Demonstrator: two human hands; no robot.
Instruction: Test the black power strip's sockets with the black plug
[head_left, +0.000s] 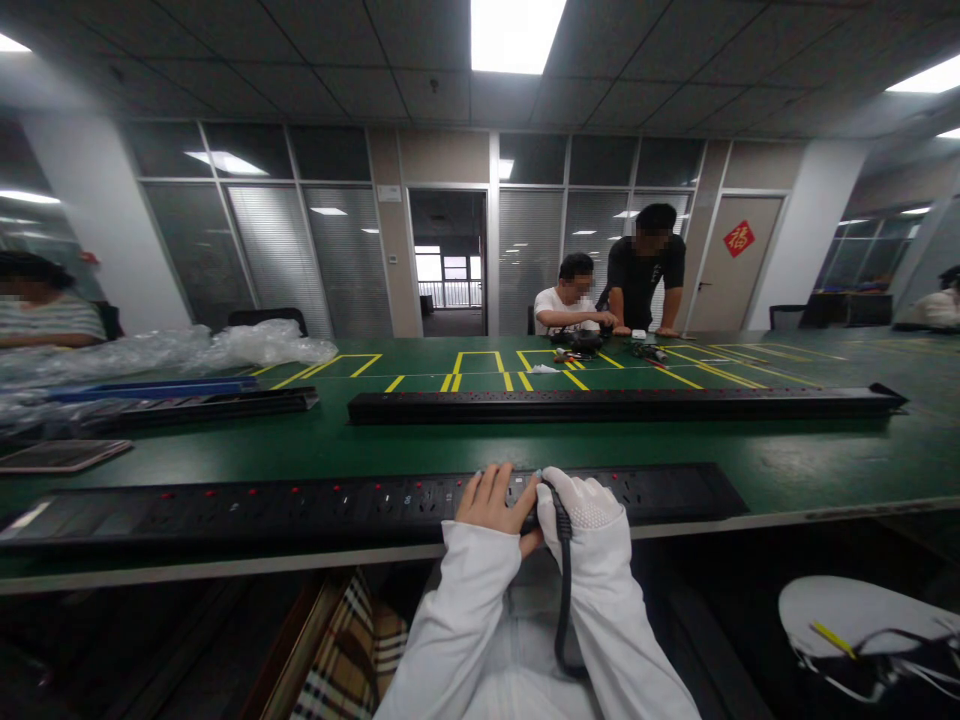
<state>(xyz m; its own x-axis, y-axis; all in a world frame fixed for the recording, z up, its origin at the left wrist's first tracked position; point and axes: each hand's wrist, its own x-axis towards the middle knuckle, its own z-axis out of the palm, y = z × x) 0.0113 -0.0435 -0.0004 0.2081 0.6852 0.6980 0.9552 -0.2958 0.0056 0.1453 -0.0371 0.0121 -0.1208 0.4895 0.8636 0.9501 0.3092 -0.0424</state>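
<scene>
A long black power strip [315, 505] with sockets and small red switches lies along the near edge of the table. My left hand [495, 505], bare, rests on it with the fingers stretched over its top and the thumb toward its front side. My right hand [581, 505], in a white glove, is closed on the end of a black power cord [566, 590] just above the strip. The cord's ribbed sleeve shows below the fingers and the cord hangs toward my lap. Its plug end is hidden by the glove. Both hands are side by side, nearly touching.
A second black strip [622, 404] lies farther back on the green table [810, 455]. Plastic wrap [262, 345], more strips [217, 402] and a flat tablet-like thing [64, 456] are at left. Two people work across the table. A white-topped stool [862, 610] stands at lower right.
</scene>
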